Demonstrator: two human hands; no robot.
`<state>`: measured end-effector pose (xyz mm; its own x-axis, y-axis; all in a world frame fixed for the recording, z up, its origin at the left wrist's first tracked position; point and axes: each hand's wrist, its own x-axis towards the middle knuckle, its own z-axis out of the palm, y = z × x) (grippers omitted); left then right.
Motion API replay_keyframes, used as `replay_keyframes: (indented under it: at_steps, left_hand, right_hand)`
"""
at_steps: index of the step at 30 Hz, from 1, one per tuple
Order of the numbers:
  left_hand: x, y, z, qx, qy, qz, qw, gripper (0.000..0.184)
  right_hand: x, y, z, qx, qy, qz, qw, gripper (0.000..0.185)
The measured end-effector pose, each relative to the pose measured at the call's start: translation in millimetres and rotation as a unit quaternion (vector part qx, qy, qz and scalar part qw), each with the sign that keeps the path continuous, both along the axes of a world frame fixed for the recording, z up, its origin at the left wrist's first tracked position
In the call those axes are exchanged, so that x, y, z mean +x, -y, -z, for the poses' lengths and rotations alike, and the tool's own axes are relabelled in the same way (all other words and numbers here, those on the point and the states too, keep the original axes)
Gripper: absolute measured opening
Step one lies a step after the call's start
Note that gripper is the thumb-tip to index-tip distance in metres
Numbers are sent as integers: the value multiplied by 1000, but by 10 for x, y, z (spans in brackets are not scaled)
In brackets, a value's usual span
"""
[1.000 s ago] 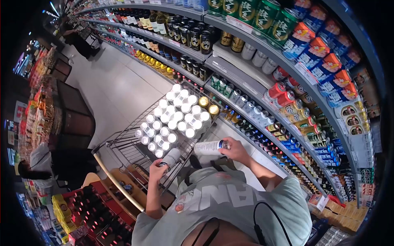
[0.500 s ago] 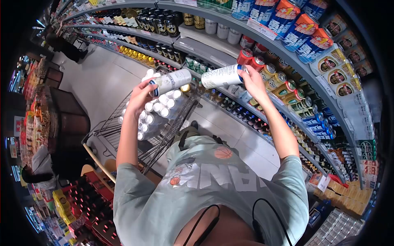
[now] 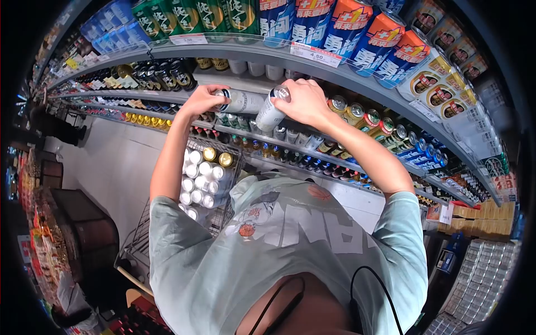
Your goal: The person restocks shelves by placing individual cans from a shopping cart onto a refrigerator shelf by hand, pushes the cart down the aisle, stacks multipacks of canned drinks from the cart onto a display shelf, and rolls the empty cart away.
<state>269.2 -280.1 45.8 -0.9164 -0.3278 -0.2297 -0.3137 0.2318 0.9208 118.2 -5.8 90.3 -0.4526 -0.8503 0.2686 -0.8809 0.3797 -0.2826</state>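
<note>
My left hand [image 3: 204,102] is closed round the end of a silver-white drink can [image 3: 245,103], which lies nearly level and points right. My right hand [image 3: 306,101] grips a second silver-white can [image 3: 270,118] near its top, and this one is tilted steeply. The cans meet or overlap in view; whether they touch I cannot tell. Both are at the front of a shelf [image 3: 248,54] section. Behind and beside them stand silver cans [image 3: 256,68] and a row of gold-topped cans [image 3: 354,113].
Below my left arm is a wire shopping cart [image 3: 139,234] loaded with white-topped cans [image 3: 196,183] and gold-topped ones [image 3: 225,159]. Large blue cans [image 3: 312,25] and green cans [image 3: 212,17] fill the upper shelf, over a price tag [image 3: 316,54]. A person [image 3: 61,124] stands far left.
Both hands have moved to the shelf with their cans, and the cans are closer together. The right can has turned from nearly level to steeply tilted. My view has shifted towards the shelves.
</note>
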Motion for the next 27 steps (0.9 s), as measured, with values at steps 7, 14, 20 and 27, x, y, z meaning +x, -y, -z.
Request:
replay_keyframes:
  at_steps: [7,14,20,27]
  left_hand:
    - [-833,426,44,-153,-11,179,972,60]
    - [-1407,423,199,-154,-50,285,945,55]
    - [-1571,299,276,-211,-97,344,910,47]
    - [-1693,304,426,-277,-5,331,902,43]
  right_hand:
    - [-262,463,48,110,60,12,992,55]
    - [-404,698,157,90,177,53,979,54]
    - [-1077,833,1182,44,-143,-162,975,36]
    - [-799,846,666,47,74,-120,989,32]
